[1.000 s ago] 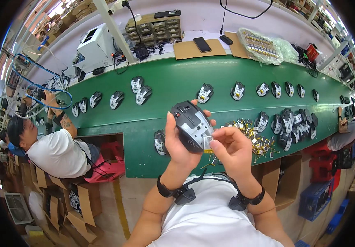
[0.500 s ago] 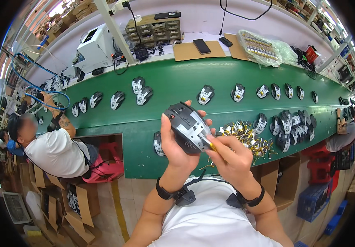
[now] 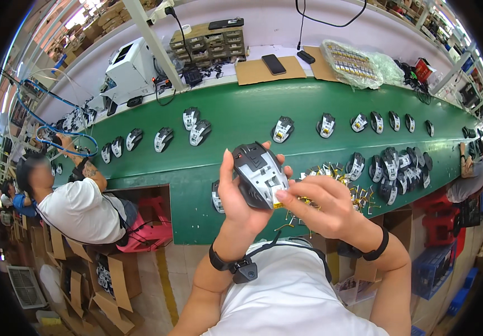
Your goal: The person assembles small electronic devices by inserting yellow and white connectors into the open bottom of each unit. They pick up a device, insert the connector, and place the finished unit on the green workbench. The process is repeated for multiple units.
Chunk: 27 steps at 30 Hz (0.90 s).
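My left hand (image 3: 238, 206) is closed round a black-and-grey computer mouse (image 3: 255, 169), its inner frame exposed, held up above the green bench. At the near end of the mouse, my right hand (image 3: 326, 206) pinches a small silver battery with yellow tape (image 3: 278, 205), its thumb on the battery against the frame's recess. How deep the battery sits is hidden by the fingers. To the right, partly behind my right hand, lies a loose pile of similar silver-and-yellow batteries (image 3: 363, 197) with short leads.
A row of mice (image 3: 282, 129) runs along the green bench (image 3: 241, 115); more mice (image 3: 390, 168) cluster at right. Behind stand a phone (image 3: 274, 64) on cardboard, a drawer cabinet (image 3: 210, 45) and a bagged battery tray (image 3: 352, 64). A co-worker (image 3: 82, 210) sits at left, another (image 3: 470, 179) at right.
The mouse has turned more upright in my left hand. My right hand has brought the battery down against its near end, and my right forearm has swung outward to the right.
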Each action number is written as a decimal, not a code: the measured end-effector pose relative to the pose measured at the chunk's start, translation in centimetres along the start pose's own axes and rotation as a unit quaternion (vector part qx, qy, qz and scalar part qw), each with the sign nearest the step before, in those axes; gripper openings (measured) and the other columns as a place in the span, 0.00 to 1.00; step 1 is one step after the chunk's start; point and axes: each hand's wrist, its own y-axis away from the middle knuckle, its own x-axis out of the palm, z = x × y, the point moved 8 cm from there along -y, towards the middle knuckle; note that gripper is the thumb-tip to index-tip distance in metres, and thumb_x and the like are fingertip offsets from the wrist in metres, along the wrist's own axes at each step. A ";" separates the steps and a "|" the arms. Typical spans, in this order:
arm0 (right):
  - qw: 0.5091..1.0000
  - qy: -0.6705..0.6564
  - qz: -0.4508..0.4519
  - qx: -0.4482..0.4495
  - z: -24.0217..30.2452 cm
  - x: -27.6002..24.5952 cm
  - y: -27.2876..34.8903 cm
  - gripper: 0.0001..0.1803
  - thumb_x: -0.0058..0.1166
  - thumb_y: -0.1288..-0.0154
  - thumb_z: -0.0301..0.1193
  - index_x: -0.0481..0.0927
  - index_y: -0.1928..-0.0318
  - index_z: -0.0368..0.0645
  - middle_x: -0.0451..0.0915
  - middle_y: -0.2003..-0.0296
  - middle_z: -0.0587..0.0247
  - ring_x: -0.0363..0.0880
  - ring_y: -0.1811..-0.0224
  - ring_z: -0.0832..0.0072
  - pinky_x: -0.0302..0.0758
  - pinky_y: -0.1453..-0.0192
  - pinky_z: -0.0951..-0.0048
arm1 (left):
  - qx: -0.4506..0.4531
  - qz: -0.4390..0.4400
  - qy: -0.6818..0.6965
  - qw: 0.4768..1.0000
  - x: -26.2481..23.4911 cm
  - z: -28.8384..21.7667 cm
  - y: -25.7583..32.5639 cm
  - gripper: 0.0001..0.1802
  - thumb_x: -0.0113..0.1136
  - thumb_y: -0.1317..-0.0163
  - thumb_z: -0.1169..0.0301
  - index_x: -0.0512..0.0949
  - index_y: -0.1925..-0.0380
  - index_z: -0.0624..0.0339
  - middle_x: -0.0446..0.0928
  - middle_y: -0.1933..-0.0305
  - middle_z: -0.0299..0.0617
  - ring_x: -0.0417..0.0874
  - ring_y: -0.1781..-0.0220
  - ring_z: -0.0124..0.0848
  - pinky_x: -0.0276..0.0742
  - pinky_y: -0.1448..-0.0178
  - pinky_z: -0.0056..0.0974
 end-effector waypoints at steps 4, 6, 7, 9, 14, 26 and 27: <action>0.997 -0.042 0.027 0.060 0.1 0.5 -0.7 0.20 0.68 0.53 0.29 0.85 0.56 0.42 0.79 0.64 0.64 0.80 0.68 0.72 0.78 0.70 0.72 | -0.004 0.005 -0.001 1.000 -0.7 -0.4 -0.3 0.38 0.40 0.31 0.38 0.70 0.43 0.63 0.76 0.53 0.52 0.78 0.53 0.47 0.80 0.51 0.47; 0.996 -0.049 0.020 0.067 -0.1 0.7 -0.1 0.20 0.71 0.53 0.29 0.85 0.56 0.43 0.79 0.64 0.65 0.80 0.68 0.72 0.78 0.70 0.72 | -0.007 0.015 0.007 1.000 -0.9 -0.2 -0.2 0.38 0.40 0.31 0.38 0.70 0.43 0.63 0.76 0.53 0.52 0.78 0.53 0.47 0.81 0.51 0.47; 0.996 -0.053 0.016 0.070 -0.2 0.9 0.2 0.20 0.72 0.53 0.29 0.85 0.57 0.43 0.79 0.64 0.65 0.80 0.68 0.72 0.78 0.69 0.72 | -0.006 0.014 0.008 1.000 -0.9 -0.2 -0.3 0.38 0.40 0.31 0.38 0.70 0.42 0.63 0.76 0.53 0.53 0.78 0.53 0.47 0.81 0.52 0.48; 0.994 -0.087 -0.002 0.069 -0.6 0.7 0.1 0.20 0.72 0.55 0.25 0.85 0.57 0.43 0.79 0.64 0.66 0.80 0.69 0.72 0.77 0.70 0.72 | -0.005 0.016 0.015 1.000 -0.6 -0.1 -0.5 0.38 0.40 0.31 0.38 0.70 0.42 0.63 0.76 0.53 0.53 0.78 0.53 0.47 0.81 0.52 0.48; 0.988 -0.122 0.025 0.088 -1.4 0.9 0.1 0.16 0.73 0.56 0.24 0.86 0.62 0.42 0.80 0.67 0.65 0.79 0.70 0.71 0.76 0.71 0.71 | -0.021 0.032 -0.032 0.999 -0.7 0.2 -0.5 0.38 0.41 0.31 0.38 0.70 0.41 0.62 0.78 0.53 0.54 0.81 0.54 0.48 0.82 0.52 0.47; 0.988 -0.065 0.029 0.139 -1.5 0.5 -0.5 0.14 0.69 0.54 0.23 0.82 0.64 0.40 0.80 0.63 0.60 0.81 0.66 0.67 0.79 0.65 0.69 | 0.040 -0.011 -0.076 0.996 -0.7 -0.4 -1.0 0.39 0.37 0.31 0.36 0.71 0.43 0.61 0.80 0.55 0.53 0.84 0.56 0.48 0.83 0.53 0.47; 0.991 -0.058 0.054 0.104 -1.3 0.6 -0.5 0.14 0.67 0.54 0.23 0.81 0.63 0.39 0.80 0.62 0.60 0.81 0.66 0.67 0.79 0.64 0.69 | 0.037 -0.005 -0.083 0.996 -0.5 -0.6 -1.0 0.39 0.37 0.31 0.36 0.71 0.43 0.61 0.80 0.55 0.53 0.84 0.56 0.48 0.83 0.52 0.47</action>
